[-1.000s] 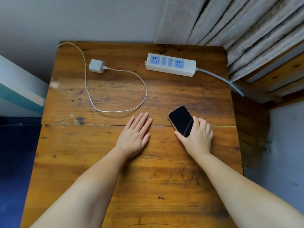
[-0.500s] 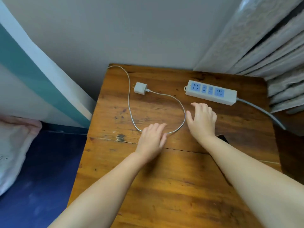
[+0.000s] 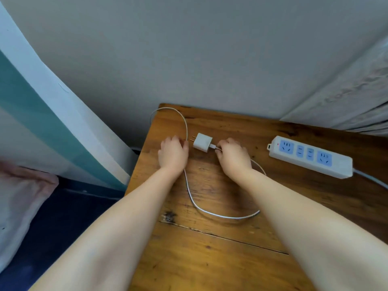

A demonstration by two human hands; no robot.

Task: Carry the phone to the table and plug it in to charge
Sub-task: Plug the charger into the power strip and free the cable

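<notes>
A white charger adapter lies on the wooden table near its far left corner, prongs pointing left. Its white charging cable loops across the table and back up past the far left corner. My left hand is curled over the cable just left of the adapter. My right hand pinches the cable where it leaves the adapter's right side. A white power strip with blue sockets lies to the right. The phone is not visible; my right forearm covers that part of the table.
The table stands against a grey wall. A pale curtain hangs at the back right, and the strip's grey cord runs off to the right. To the left are a teal and white panel, a pinkish pillow and dark blue bedding below.
My right hand let go of the phone on the table and reached forward to the adapter. My left hand moved up to the cable. The view swung left and up.
</notes>
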